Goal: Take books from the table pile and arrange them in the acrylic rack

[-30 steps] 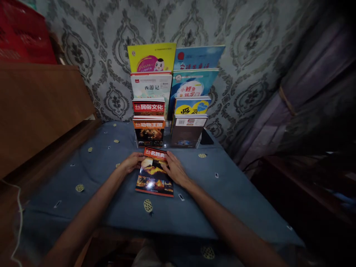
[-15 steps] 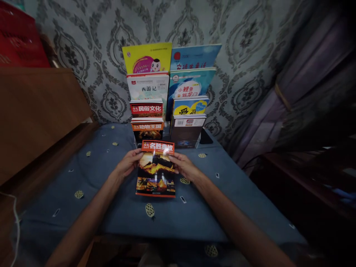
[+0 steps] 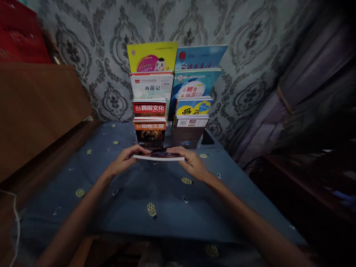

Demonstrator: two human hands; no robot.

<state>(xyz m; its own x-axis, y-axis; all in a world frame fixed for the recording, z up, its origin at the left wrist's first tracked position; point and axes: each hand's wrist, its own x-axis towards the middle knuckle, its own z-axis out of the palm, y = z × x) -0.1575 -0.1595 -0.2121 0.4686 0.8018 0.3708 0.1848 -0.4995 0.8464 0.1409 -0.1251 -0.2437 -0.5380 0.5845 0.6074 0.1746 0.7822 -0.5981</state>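
Observation:
Between my two hands a thin book (image 3: pixel 159 157) is held edge-on, its white page edge toward me and its cover foreshortened. My left hand (image 3: pixel 129 157) grips its left end, fingers on top and thumb beneath. Closed on the right end is my right hand (image 3: pixel 189 160). Just behind stand books in tiers: an orange-topped book with an animal picture (image 3: pixel 149 134), a red-topped book (image 3: pixel 150 108), a white book (image 3: pixel 152 87) and a yellow book (image 3: pixel 152 55) on the left. To the right are a dark book (image 3: pixel 187 135), a yellow-and-blue book (image 3: pixel 193 106) and blue books (image 3: pixel 198 55).
A blue cloth (image 3: pixel 133 207) with pineapple prints covers the table. A black flat object (image 3: pixel 207 137) lies right of the books. A wooden cabinet (image 3: pixel 39 111) with a red bag (image 3: pixel 22 35) stands at left; a curtain (image 3: pixel 258 111) hangs at right.
The held book has tipped from showing its front cover to lying nearly edge-on, page edge toward me. Both hands turned with it. The view shifted slightly.

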